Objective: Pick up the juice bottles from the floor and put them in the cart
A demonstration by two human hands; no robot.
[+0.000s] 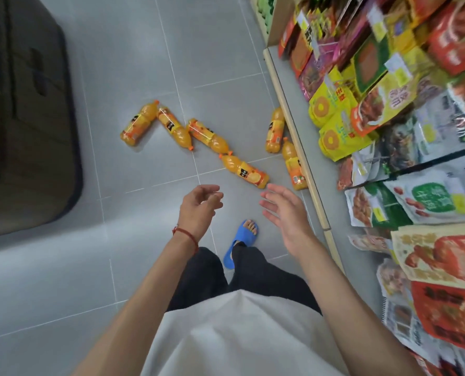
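Note:
Several orange juice bottles lie on their sides on the grey tiled floor ahead of me. The nearest bottle lies just beyond my right hand. Others lie further left and in the middle. Two bottles rest against the shelf base. My left hand hovers above the floor, its fingers loosely curled and holding nothing. My right hand is spread, palm facing left, empty, just short of the nearest bottle. A dark cart fills the left edge.
A store shelf packed with snack bags runs along the right side, its beige base edge close to the bottles. My foot in a blue slipper stands on the floor between my hands.

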